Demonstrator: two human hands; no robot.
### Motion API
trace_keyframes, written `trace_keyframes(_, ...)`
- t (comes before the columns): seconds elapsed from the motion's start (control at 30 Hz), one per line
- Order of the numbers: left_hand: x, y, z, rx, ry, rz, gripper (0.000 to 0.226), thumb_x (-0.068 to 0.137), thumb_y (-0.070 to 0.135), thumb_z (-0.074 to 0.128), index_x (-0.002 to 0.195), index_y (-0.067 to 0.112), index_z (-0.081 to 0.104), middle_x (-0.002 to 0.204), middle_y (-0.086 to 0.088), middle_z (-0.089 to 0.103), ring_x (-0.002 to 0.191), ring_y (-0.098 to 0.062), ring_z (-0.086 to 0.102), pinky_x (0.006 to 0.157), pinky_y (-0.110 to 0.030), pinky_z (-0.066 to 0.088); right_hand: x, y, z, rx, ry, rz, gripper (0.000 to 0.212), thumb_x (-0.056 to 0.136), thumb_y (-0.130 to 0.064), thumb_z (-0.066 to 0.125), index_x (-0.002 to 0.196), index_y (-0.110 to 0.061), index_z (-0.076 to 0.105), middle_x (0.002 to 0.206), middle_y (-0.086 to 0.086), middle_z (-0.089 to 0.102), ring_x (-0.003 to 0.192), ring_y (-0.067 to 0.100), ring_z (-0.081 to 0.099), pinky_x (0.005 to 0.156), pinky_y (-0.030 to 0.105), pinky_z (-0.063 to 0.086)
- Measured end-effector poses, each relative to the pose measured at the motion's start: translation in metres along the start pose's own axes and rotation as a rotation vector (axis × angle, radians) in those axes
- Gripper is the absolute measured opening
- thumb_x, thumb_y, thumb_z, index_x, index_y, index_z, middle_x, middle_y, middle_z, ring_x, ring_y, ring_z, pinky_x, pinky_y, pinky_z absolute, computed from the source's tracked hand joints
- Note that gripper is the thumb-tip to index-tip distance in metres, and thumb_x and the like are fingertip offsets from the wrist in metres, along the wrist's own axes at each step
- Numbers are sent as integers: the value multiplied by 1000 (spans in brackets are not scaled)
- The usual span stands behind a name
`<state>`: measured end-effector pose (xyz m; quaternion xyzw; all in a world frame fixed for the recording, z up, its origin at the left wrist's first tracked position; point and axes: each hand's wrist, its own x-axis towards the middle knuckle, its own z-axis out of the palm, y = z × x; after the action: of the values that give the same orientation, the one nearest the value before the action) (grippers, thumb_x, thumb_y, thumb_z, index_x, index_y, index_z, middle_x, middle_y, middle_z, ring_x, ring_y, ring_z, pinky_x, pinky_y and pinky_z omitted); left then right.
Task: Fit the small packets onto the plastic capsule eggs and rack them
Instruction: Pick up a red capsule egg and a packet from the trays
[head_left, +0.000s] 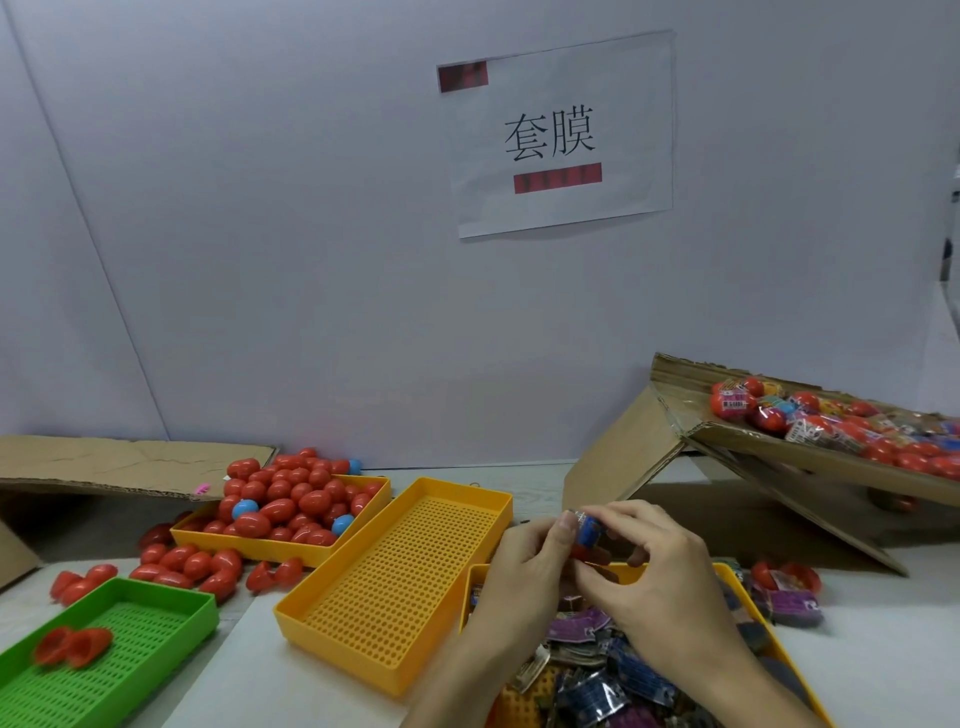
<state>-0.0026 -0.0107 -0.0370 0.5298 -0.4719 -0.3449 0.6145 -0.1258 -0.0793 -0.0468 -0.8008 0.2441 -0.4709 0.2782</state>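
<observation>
My left hand (524, 566) and my right hand (660, 566) meet above the near yellow tray (727, 574) of small packets (597, 686). Together they hold a red capsule egg with a blue packet (588, 530) around it; the egg is mostly hidden by fingers. A yellow tray (270, 543) at the left is heaped with red capsule eggs (291, 499) and a few blue ones. An empty perforated yellow tray (400, 577) lies in the middle.
A green tray (156, 623) at the front left holds open red egg halves (72, 644). Loose red eggs (192, 564) lie on the table beside it. A tilted cardboard box (779, 457) at the right holds wrapped eggs (831, 421). Flat cardboard (104, 462) lies at the far left.
</observation>
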Motion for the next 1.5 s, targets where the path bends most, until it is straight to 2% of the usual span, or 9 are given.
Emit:
trace_keyframes(0.17,0,-2,7,-122,25,-16,34,104,23,43,97,16,76,97,-13,76,95,-29,73,82,-37,61,0,1,-1,-35,22,12,48,79,-26,81,125,-25,67,110,-20,56,103,-10,53,83,4,48)
trace_keyframes(0.33,-1,-3,8,-98,30,-14,29,101,29,48,107,12,71,100,-10,76,95,-26,73,82,-41,61,1,-1,-1,-15,16,14,47,78,-22,82,123,-24,67,110,-18,58,104,-13,50,77,3,46)
trace_keyframes(0.47,-1,-3,6,33,-15,-23,26,99,32,54,107,12,69,92,-8,75,79,-17,72,65,-29,60,1,-2,-4,-4,1,10,49,76,-17,83,122,-22,68,111,-15,59,101,-14,50,73,2,44)
trace_keyframes(0.63,0,-4,-1,203,-50,-38,32,98,39,53,108,12,66,87,-15,73,74,-29,73,66,-34,62,1,-4,-4,-4,-6,-3,49,75,-14,84,121,-20,68,107,-15,57,96,-20,47,72,-1,41)
trace_keyframes(0.93,-2,-1,-1,147,-30,-41,24,100,37,53,104,18,69,83,3,75,79,-15,73,64,-24,58,2,-4,-6,4,-13,18,50,76,-14,83,122,-21,67,108,-20,57,92,-20,48,70,4,44)
trace_keyframes(1.07,-1,-3,2,119,27,-14,22,96,35,60,104,17,69,87,-2,75,83,-17,73,65,-28,60,0,-4,-5,15,-19,15,50,75,-16,84,122,-22,68,108,-21,58,91,-21,48,70,4,44)
trace_keyframes(1.2,-1,-1,2,117,-9,-17,24,99,31,55,104,14,71,86,-3,76,81,-18,73,67,-26,59,0,0,-3,15,-15,20,50,77,-14,83,123,-20,67,110,-16,59,91,-23,47,68,1,42)
trace_keyframes(1.33,-1,-2,5,66,16,3,27,94,35,57,99,14,73,82,-5,75,78,-20,72,75,-40,60,0,2,-2,14,10,15,48,78,-14,81,124,-20,67,110,-16,60,95,-19,49,70,1,43)
trace_keyframes(1.5,-3,-2,9,5,35,37,22,96,31,57,101,22,76,98,-8,76,94,-26,73,82,-45,60,1,4,-1,46,12,27,47,79,-14,80,124,-20,67,109,-18,60,98,-13,54,71,4,47)
